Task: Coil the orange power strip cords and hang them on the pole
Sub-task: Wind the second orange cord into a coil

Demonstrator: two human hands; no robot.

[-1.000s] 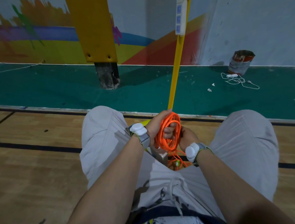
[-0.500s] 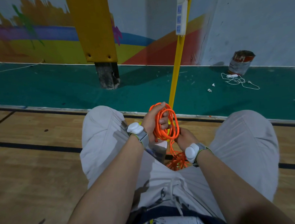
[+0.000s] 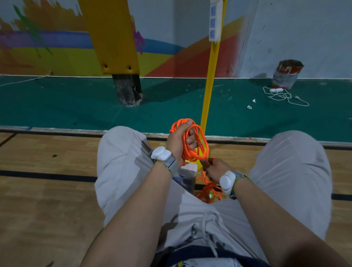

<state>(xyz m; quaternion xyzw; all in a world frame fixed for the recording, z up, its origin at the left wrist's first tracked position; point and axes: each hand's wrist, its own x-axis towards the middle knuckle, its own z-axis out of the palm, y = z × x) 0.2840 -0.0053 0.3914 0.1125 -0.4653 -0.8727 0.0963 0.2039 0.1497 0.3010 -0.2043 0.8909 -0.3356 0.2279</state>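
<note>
- The left hand (image 3: 178, 142) is up between the knees. Its fingers (image 3: 190, 141) curl round a coil of bright orange cord (image 3: 204, 146) and hold it tight.
- The coil has many round loops. It hangs down from the hand, just in front of the foot of the tall thin yellow pole (image 3: 211, 75).
- The right hand (image 3: 215, 169) is just below the coil. Its fingers (image 3: 208, 164) pinch one strand of the orange cord where it leaves the coil.
- More loose orange cord (image 3: 210, 192) lies in a heap on the wooden floor (image 3: 43, 199) between the legs, under the right wrist.
- A long white power strip with blue sockets (image 3: 215, 16) hangs high up on the pole.
- Each wrist has a white band (image 3: 161, 154) on it.
- Behind the pole is a green floor (image 3: 69, 105). A dirty paint can (image 3: 286, 74) stands there by the wall, with a thin white cable (image 3: 286, 97) in a tangle just beside it.
- A fat yellow padded post (image 3: 110, 31) stands to the left of the pole.
</note>
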